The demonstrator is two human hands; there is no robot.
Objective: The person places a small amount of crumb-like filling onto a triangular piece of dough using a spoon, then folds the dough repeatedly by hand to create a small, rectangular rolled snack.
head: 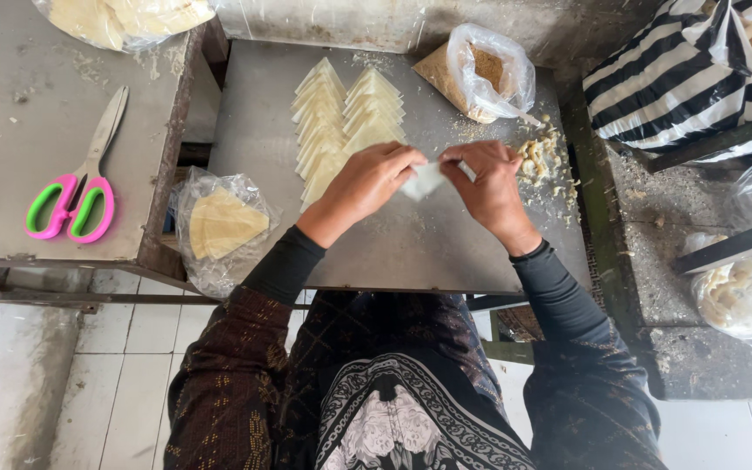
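While both hands meet over the middle of the grey metal table (pixel 411 248), the left hand (pixel 367 184) and right hand (pixel 487 184) have their fingers curled in tight, pinching a small pale wrapper piece (pixel 426 180) between them, just above the tabletop. Right behind the knuckles, on the far side, lie two overlapping rows of triangular wrappers (pixel 341 117), pale yellow, fanned like roof tiles. Far right of those sits a clear plastic bag (pixel 487 77), rolled open, with brown crumbly filling inside. Beside the right hand, a scatter of pale crumbs (pixel 543 161) on the metal. Off the table's left edge, near side, a clear bag of wrappers (pixel 219 228) holds a yellow folded stack. On the left table, pink and green scissors (pixel 76 187) lie flat. Far right, a black-and-white striped bag (pixel 681 74); near right, another clear bag of pale pieces (pixel 741 296).
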